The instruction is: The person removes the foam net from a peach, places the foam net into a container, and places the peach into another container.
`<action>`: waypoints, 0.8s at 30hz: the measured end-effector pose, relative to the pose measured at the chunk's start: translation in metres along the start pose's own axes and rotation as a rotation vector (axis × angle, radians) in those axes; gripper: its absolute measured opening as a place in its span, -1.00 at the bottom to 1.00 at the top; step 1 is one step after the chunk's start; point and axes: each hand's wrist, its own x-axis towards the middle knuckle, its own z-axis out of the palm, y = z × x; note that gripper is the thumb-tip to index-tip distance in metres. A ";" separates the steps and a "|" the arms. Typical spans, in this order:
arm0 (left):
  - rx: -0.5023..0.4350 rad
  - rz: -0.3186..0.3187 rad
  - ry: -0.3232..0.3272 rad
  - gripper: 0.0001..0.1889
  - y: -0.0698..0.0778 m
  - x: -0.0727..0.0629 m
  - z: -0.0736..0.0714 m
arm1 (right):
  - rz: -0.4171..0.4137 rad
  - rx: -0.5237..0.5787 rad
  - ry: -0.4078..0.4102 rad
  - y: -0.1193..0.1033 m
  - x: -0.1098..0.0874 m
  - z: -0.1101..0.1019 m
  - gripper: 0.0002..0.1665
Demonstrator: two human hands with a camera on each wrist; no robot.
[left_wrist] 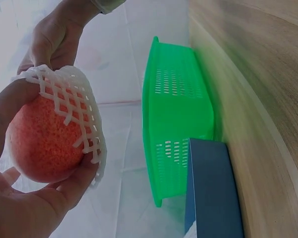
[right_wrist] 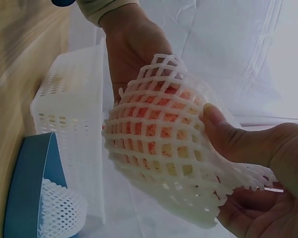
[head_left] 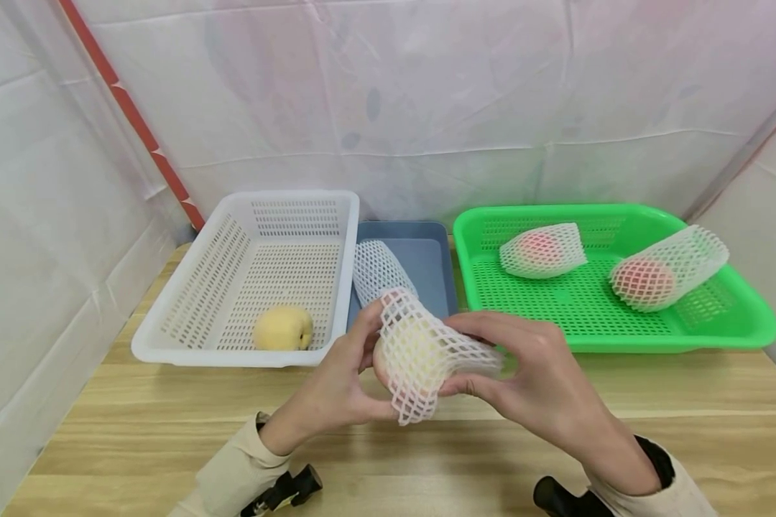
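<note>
Pale, creased sheeting [head_left: 465, 93] hangs behind a wood-grain desk [head_left: 388, 474], with a red strip [head_left: 136, 122] slanting down its left part. Above the desk's near side, a reddish fruit [left_wrist: 44, 141] is held between two hands, partly wrapped in a white foam net [head_left: 420, 352]. The left hand [head_left: 336, 391] grasps the fruit and the net's wide end, thumb and fingers curved around them; the left wrist view shows bare red skin past the net's edge. The right hand [head_left: 533, 370] pinches the gathered other end between thumb and fingers, though its lower fingers are partly hidden, so their exact hold is hard to tell.

Beyond the hands, a white basket [head_left: 297, 276] stands on the left with a yellow fruit [head_left: 282, 328] near its front right corner. Just beside it is a blue-grey tray [head_left: 430, 262], where a spare net sleeve [head_left: 380, 267] lies. On the right, a green basket [head_left: 562, 305] contains two netted fruits, one near the back [head_left: 541, 250] and the other [head_left: 647, 283] toward the right end.
</note>
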 end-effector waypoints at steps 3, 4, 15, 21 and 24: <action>0.023 -0.005 0.002 0.20 0.001 0.000 0.000 | -0.005 0.006 0.000 0.000 0.000 0.001 -0.38; 0.031 -0.005 0.002 0.20 0.001 0.000 0.000 | -0.005 0.010 -0.001 0.000 0.000 0.001 -0.38; 0.097 0.011 0.013 0.20 0.002 0.000 0.000 | -0.010 0.028 -0.007 0.001 -0.001 0.002 -0.38; 0.083 -0.002 0.016 0.20 0.002 0.000 0.000 | -0.028 0.034 -0.002 0.002 -0.001 0.002 -0.40; 0.086 0.000 0.019 0.20 0.002 0.000 -0.001 | -0.035 0.036 0.001 0.003 -0.001 0.003 -0.41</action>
